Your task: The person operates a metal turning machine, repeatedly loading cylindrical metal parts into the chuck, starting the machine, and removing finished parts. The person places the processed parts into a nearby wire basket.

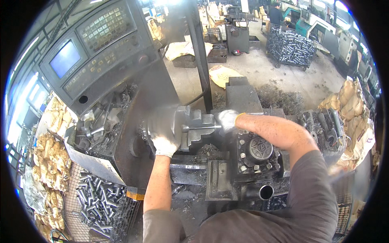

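My left hand (165, 139), in a white work glove, lies against the front rim of the lathe chuck (177, 123). Its fingers are smeared and I cannot make out their pose. Stepped metal jaws (197, 121) stand out from the chuck's right face. A thin shiny metal rod (204, 127) runs from between those jaws toward the right. At the rod's right end is my right hand (227, 120), also in a white glove with a yellow cuff edge, its fingers closed around it. The tool turret (259, 149) sits just below my right forearm.
A control panel with a screen (67, 58) rises at left. Below it, a chip-strewn tray (95, 133) juts out over a wire basket of short metal tubes (97, 202). Loose tools (326, 125) lie at right. A wheeled cage of parts (291, 46) and another person (276, 15) are farther back.
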Tool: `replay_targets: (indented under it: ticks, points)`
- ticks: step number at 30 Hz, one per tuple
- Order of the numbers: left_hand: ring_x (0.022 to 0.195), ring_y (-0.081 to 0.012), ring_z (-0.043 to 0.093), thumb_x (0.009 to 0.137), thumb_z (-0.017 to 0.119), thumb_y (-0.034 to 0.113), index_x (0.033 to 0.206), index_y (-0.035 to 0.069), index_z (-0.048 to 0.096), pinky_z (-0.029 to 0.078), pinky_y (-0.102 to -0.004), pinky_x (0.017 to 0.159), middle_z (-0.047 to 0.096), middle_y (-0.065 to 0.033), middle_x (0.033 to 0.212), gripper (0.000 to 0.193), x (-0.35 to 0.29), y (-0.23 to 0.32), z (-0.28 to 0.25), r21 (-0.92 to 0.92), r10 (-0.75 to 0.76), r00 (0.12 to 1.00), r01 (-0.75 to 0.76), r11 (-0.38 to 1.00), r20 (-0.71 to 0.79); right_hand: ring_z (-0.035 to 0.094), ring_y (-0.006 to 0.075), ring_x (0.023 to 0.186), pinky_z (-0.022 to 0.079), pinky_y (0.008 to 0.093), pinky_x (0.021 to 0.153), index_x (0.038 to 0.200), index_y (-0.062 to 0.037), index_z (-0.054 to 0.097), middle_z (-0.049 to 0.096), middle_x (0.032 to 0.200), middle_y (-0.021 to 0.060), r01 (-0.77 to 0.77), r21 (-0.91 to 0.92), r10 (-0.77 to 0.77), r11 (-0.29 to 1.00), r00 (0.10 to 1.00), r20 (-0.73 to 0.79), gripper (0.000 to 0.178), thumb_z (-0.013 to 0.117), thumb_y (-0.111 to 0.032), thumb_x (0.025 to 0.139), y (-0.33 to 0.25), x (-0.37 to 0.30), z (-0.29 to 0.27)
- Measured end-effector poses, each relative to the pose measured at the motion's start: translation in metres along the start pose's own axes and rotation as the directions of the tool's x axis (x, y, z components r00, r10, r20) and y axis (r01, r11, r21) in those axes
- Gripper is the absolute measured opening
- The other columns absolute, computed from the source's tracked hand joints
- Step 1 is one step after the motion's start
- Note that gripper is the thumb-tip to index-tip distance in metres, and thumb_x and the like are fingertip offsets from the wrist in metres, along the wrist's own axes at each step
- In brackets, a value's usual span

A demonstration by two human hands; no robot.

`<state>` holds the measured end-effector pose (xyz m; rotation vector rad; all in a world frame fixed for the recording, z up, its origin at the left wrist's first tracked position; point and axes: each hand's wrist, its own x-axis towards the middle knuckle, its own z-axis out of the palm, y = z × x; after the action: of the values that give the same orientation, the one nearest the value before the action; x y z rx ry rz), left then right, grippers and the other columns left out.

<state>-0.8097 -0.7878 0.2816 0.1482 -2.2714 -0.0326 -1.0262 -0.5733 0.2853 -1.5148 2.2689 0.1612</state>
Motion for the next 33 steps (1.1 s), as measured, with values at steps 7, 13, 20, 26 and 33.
replay_targets:
  ticks: [7,13,20,26,33]
  points:
    - [0.137,-0.0481,0.054,0.077,0.073,0.025,0.137,0.000,0.064,0.036,-0.0595,0.121,0.063,-0.0256,0.142,0.065,0.000,0.002,-0.004,-0.004,-0.059,0.998,0.059,0.998,0.018,0.075,0.0300,0.108,0.061,0.0436,0.091,0.130,-0.0026,0.072,0.077,0.124,0.0151,-0.108,0.340,0.116,0.934,0.993,-0.003,0.073,0.086,-0.051,0.078,0.102,0.002,-0.061]
    - [0.137,-0.0484,0.053,0.077,0.072,0.027,0.136,-0.001,0.064,0.036,-0.0594,0.121,0.063,-0.0258,0.141,0.066,-0.007,-0.009,0.007,0.047,-0.013,1.000,0.014,0.999,-0.012,0.078,0.0299,0.095,0.062,0.0455,0.083,0.113,0.0003,0.076,0.081,0.100,0.0172,0.013,-0.007,-0.013,1.000,1.000,-0.005,0.062,0.089,-0.043,0.071,0.014,0.032,0.019]
    - [0.139,-0.0489,0.051,0.075,0.073,0.027,0.136,-0.001,0.061,0.034,-0.0608,0.122,0.061,-0.0261,0.142,0.068,-0.003,-0.004,0.002,0.069,-0.065,0.997,0.062,0.996,0.031,0.078,0.0270,0.091,0.061,0.0426,0.075,0.110,-0.0012,0.079,0.081,0.097,0.0184,-0.084,0.330,-0.021,0.940,0.953,0.303,0.059,0.090,-0.044,0.071,0.034,0.033,-0.008]
    - [0.139,-0.0492,0.051,0.076,0.073,0.026,0.135,-0.002,0.062,0.036,-0.0614,0.121,0.061,-0.0269,0.142,0.066,0.002,0.005,-0.001,-0.009,-0.026,1.000,0.026,1.000,0.012,0.077,0.0310,0.080,0.061,0.0449,0.072,0.097,-0.0043,0.082,0.080,0.090,0.0183,-0.026,-0.130,0.029,0.991,0.999,0.018,0.050,0.084,-0.047,0.071,0.056,-0.027,0.010]
    - [0.133,-0.0495,0.055,0.078,0.073,0.021,0.134,-0.002,0.064,0.037,-0.0596,0.121,0.064,-0.0258,0.137,0.061,-0.006,-0.002,-0.005,0.063,0.021,0.999,-0.018,0.998,-0.038,0.079,0.0318,0.105,0.063,0.0423,0.093,0.141,-0.0038,0.059,0.077,0.117,0.0200,-0.024,0.589,0.539,0.808,0.434,-0.722,0.080,0.094,-0.031,0.075,0.056,-0.176,0.034]
